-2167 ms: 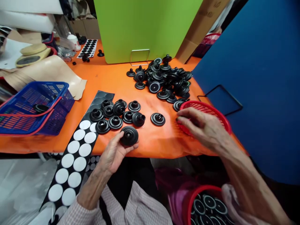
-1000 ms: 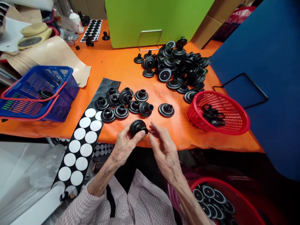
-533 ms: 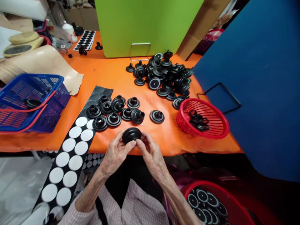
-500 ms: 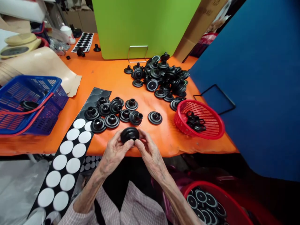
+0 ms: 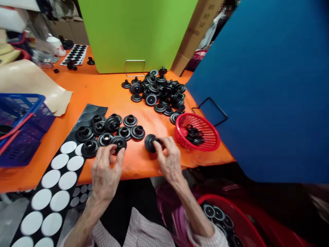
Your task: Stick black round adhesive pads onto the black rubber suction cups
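Observation:
My left hand (image 5: 106, 169) is at the near side of a cluster of round black stepped discs with hollow stems (image 5: 130, 120). Its thumb and fingertips pinch the near edge of one black disc (image 5: 119, 141), which sits against its neighbours. To the right, my right hand (image 5: 169, 159) grips another black disc (image 5: 149, 143) by its stem; the disc is tilted on edge just over the table, and the fingers partly hide it. A strip of white round stickers (image 5: 60, 180) runs beneath the left of the cluster and hangs over the table edge.
A heap of black discs (image 5: 167, 91) lies farther back on the orange table (image 5: 84, 85). Near the right edge stands a red basket (image 5: 214, 139) of small black parts. A blue basket (image 5: 27, 151) stands left; green (image 5: 138, 31) and blue (image 5: 269, 96) panels rise behind and right.
My hands have separated. The left has carried the disc both held to the cluster; the right has taken hold of the lone disc and tipped it. The camera view has shifted right.

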`<action>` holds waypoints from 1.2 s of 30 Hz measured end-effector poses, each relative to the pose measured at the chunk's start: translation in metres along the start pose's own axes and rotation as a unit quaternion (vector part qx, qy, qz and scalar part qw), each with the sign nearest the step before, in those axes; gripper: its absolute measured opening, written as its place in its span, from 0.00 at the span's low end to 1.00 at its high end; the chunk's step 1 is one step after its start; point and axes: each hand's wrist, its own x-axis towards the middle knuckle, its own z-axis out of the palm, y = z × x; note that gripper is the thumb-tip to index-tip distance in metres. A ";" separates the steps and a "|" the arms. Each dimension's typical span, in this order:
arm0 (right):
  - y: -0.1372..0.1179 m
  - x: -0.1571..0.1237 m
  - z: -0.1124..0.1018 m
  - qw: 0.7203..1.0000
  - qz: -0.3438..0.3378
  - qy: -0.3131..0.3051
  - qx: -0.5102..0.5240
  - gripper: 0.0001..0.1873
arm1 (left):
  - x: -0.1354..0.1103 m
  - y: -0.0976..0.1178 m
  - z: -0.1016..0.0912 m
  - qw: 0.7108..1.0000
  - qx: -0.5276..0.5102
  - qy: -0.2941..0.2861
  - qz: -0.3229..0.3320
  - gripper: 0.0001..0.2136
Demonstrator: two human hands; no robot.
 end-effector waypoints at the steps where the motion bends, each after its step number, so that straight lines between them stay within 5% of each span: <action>1: -0.013 -0.011 -0.001 0.999 0.000 -0.011 0.038 0.10 | -0.003 0.004 0.001 0.993 -0.091 -0.073 -0.031 0.19; 4: -0.038 -0.025 -0.011 0.996 -0.028 -0.061 0.058 0.11 | -0.007 0.009 0.006 0.885 -0.356 -0.249 -0.170 0.19; 6: -0.032 -0.012 -0.031 0.996 -0.037 -0.075 0.004 0.13 | -0.005 0.007 0.008 0.823 -0.446 -0.250 -0.249 0.17; 8: -0.006 0.018 -0.058 0.992 -0.020 -0.050 -0.117 0.14 | -0.002 0.002 0.008 0.801 -0.471 -0.220 -0.296 0.16; 9: 0.012 0.036 -0.070 0.985 -0.010 -0.035 -0.168 0.14 | -0.001 -0.001 0.008 0.797 -0.475 -0.213 -0.307 0.15; 10: 0.031 0.054 -0.079 0.943 0.006 -0.060 -0.329 0.15 | 0.000 -0.004 0.007 0.793 -0.479 -0.213 -0.310 0.15; 11: 0.049 0.071 -0.086 0.923 0.019 -0.073 -0.377 0.14 | 0.000 -0.006 0.007 0.790 -0.482 -0.216 -0.311 0.15; 14: 0.093 0.105 -0.086 0.896 0.023 -0.108 -0.431 0.10 | -0.001 -0.010 0.008 0.786 -0.485 -0.226 -0.310 0.16; 18: 0.113 0.114 -0.075 0.883 -0.008 -0.131 -0.451 0.07 | -0.004 -0.011 0.012 0.777 -0.495 -0.232 -0.312 0.16; 23: 0.092 0.112 -0.086 0.901 -0.054 -0.089 -0.420 0.09 | -0.006 -0.015 0.015 0.769 -0.519 -0.242 -0.283 0.16; 26: 0.059 0.091 -0.083 0.973 -0.063 -0.105 -0.195 0.12 | -0.007 -0.014 0.015 0.772 -0.521 -0.244 -0.270 0.15; 29: 0.032 0.053 -0.056 0.974 -0.004 -0.221 0.038 0.15 | -0.007 -0.012 0.012 0.774 -0.521 -0.237 -0.271 0.15; 33: 0.028 0.010 -0.021 0.976 -0.006 -0.219 0.001 0.13 | -0.007 -0.012 0.006 0.785 -0.505 -0.237 -0.270 0.16; 36: 0.034 -0.005 -0.016 0.976 -0.033 -0.213 -0.033 0.15 | -0.008 -0.013 0.004 0.791 -0.495 -0.238 -0.269 0.16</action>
